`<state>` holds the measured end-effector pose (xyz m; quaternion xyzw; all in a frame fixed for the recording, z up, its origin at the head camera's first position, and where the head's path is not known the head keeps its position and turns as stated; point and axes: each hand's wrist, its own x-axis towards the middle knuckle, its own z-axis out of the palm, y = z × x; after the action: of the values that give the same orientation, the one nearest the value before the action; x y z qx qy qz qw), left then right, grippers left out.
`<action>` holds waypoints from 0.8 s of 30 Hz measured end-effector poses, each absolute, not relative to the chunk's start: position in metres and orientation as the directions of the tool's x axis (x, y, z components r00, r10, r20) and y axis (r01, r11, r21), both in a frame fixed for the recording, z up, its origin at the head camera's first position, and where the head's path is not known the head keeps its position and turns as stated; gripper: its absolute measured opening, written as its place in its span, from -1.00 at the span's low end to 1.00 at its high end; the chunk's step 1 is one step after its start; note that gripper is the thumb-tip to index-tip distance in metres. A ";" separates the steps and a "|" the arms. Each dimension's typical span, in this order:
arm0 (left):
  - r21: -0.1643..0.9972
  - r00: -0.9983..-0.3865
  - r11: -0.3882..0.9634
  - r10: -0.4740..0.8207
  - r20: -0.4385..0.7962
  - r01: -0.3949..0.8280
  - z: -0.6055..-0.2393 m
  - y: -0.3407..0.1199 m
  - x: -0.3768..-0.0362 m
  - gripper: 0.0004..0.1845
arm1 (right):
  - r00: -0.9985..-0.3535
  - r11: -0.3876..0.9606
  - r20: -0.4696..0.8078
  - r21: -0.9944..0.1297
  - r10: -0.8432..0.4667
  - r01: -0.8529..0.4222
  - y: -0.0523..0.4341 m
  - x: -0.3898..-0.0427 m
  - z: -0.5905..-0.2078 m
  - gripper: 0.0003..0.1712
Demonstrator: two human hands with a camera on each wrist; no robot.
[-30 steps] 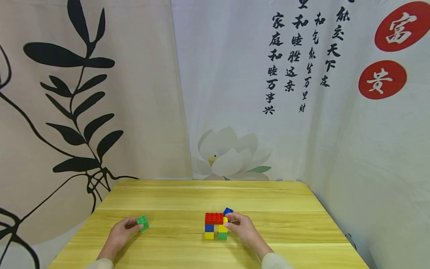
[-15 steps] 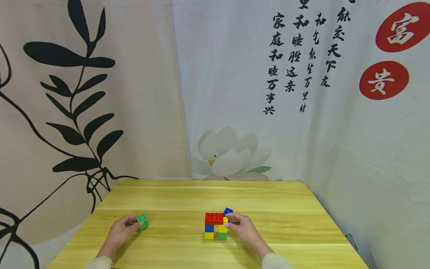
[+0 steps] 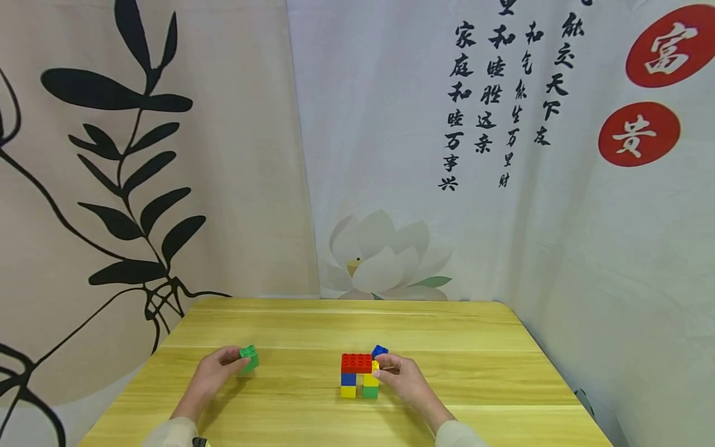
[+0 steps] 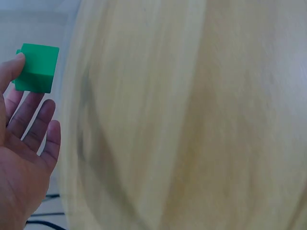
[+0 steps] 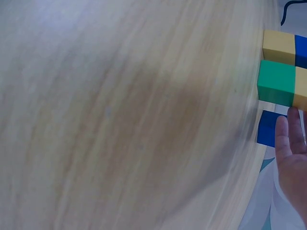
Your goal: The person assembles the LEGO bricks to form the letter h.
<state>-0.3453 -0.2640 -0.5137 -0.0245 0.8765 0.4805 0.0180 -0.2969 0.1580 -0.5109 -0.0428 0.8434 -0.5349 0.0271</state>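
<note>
Change: the green brick [image 3: 249, 356] is now seen higher and further right than 0.5 s ago; it has been lifted off the counter [image 3: 290, 329] and carried a short way toward the brick stack [image 3: 359, 375], and a faint shadow is left on the wood beneath it. The stack and the right hand are found where they were.
Meaning: by judgement, the green brick is being brought over to be added to the stack, which is being steadied for it.
Left hand [image 3: 215, 374]: the green brick is pinched at the fingertips [image 4: 19, 61]; in the wrist view it is seen just past the thumb tip, with the other fingers stretched loosely under it.
Green brick: held in the air, well apart from the stack, on its left.
Stack: 1 red plate is carried on blue, yellow and green bricks, standing on the counter.
Right hand [image 3: 403, 377]: the stack's right side is held by curled fingers.
Blue brick [image 3: 379, 351]: seen just behind the stack, beside the right fingertips; contact cannot be told.
</note>
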 end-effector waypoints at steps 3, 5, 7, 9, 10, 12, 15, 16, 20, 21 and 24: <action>0.851 -1.000 0.524 -0.001 -0.031 -0.027 -0.510 -0.256 -0.347 -0.29 | -0.995 0.423 -0.001 -0.905 -0.105 -0.044 0.158 -0.297 -0.511 -0.58; 0.855 -1.000 0.518 0.008 -0.021 -0.014 -0.507 -0.250 -0.348 -0.30 | -0.994 0.420 -0.002 -0.907 -0.107 -0.043 0.158 -0.297 -0.511 -0.58; 0.858 -1.000 0.513 0.015 -0.013 -0.003 -0.504 -0.245 -0.349 -0.32 | -0.994 0.416 -0.002 -0.909 -0.108 -0.043 0.158 -0.297 -0.511 -0.57; 0.860 -1.000 0.511 0.023 0.004 0.015 -0.501 -0.239 -0.350 -0.34 | -0.994 0.414 0.000 -0.909 -0.109 -0.046 0.159 -0.297 -0.512 -0.57; 0.863 -1.000 0.504 0.026 0.013 0.024 -0.500 -0.236 -0.350 -0.35 | -0.994 0.412 0.003 -0.910 -0.112 -0.049 0.159 -0.297 -0.512 -0.57; 0.866 -0.999 0.498 0.040 0.032 0.048 -0.497 -0.230 -0.351 -0.38 | -0.993 0.411 0.010 -0.910 -0.116 -0.057 0.159 -0.297 -0.512 -0.57; 0.874 -0.997 0.479 0.062 0.055 0.078 -0.492 -0.222 -0.352 -0.39 | -0.992 0.407 0.021 -0.911 -0.125 -0.071 0.160 -0.296 -0.512 -0.55; 0.877 -0.996 0.474 0.064 0.057 0.080 -0.490 -0.220 -0.353 -0.40 | -0.992 0.404 0.023 -0.912 -0.128 -0.073 0.160 -0.296 -0.512 -0.54; 0.879 -0.995 0.467 0.081 0.065 0.096 -0.484 -0.210 -0.355 -0.39 | -0.991 0.401 0.022 -0.913 -0.130 -0.073 0.160 -0.296 -0.513 -0.54; 0.878 -0.994 0.469 0.086 0.067 0.100 -0.483 -0.208 -0.355 -0.39 | -0.991 0.402 0.021 -0.913 -0.131 -0.073 0.160 -0.296 -0.512 -0.54; 0.875 -0.993 0.471 0.094 0.076 0.111 -0.479 -0.201 -0.357 -0.39 | -0.991 0.409 0.020 -0.910 -0.132 -0.072 0.160 -0.296 -0.512 -0.54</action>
<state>-0.3566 -0.2013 -0.4793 0.0598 0.8576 0.5107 -0.0085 -0.2961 0.1599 -0.5125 -0.0610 0.8388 -0.5403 0.0277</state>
